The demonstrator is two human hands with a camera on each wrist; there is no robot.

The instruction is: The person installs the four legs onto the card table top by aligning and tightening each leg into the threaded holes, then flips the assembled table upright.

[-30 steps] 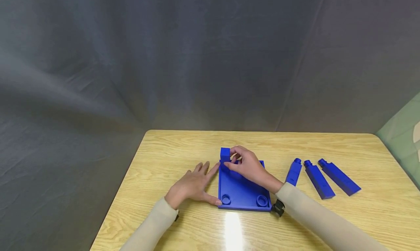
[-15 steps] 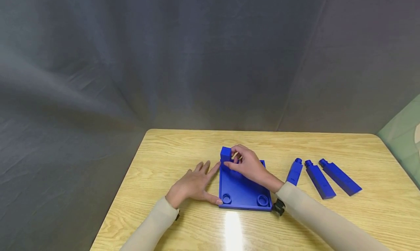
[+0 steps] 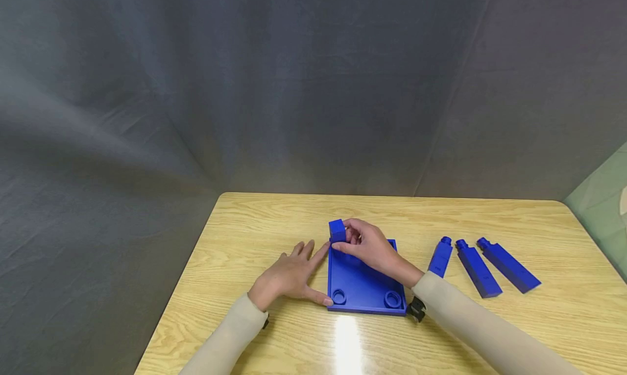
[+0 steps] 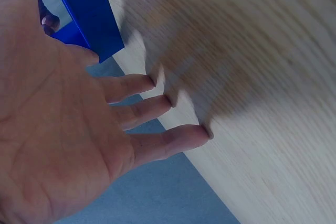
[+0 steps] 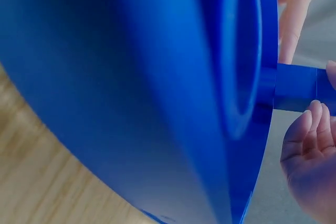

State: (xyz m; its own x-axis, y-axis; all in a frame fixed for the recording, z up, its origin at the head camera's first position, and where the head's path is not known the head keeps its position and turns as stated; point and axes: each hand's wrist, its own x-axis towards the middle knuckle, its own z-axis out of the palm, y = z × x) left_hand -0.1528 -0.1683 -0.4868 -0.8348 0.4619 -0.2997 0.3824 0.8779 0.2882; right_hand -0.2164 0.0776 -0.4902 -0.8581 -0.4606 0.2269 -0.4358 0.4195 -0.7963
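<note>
A blue square tray [image 3: 364,288] with raised rings in its near corners lies on the table. At its far left corner stands a blue block [image 3: 337,231], pinched between thumb and fingers of the right hand [image 3: 369,249]. The right wrist view shows that block [image 5: 296,87] and the right hand [image 5: 315,161] beyond the large, close tray wall [image 5: 157,103]. The left hand [image 3: 291,274], fingers spread, touches the tray's left edge with thumb and index finger. In the left wrist view the left hand [image 4: 68,124] has its other fingertips on the table. The block's lower end is hidden.
Three blue posts with threaded ends lie to the right of the tray: one near the right forearm [image 3: 441,257], one in the middle [image 3: 479,270] and one outermost [image 3: 509,266]. A dark curtain [image 3: 318,92] hangs behind the wooden table [image 3: 274,217].
The block under the right hand has turned a little, and its top face now sits at a different angle. The right fingers have shifted slightly around it. The left hand stays in place.
</note>
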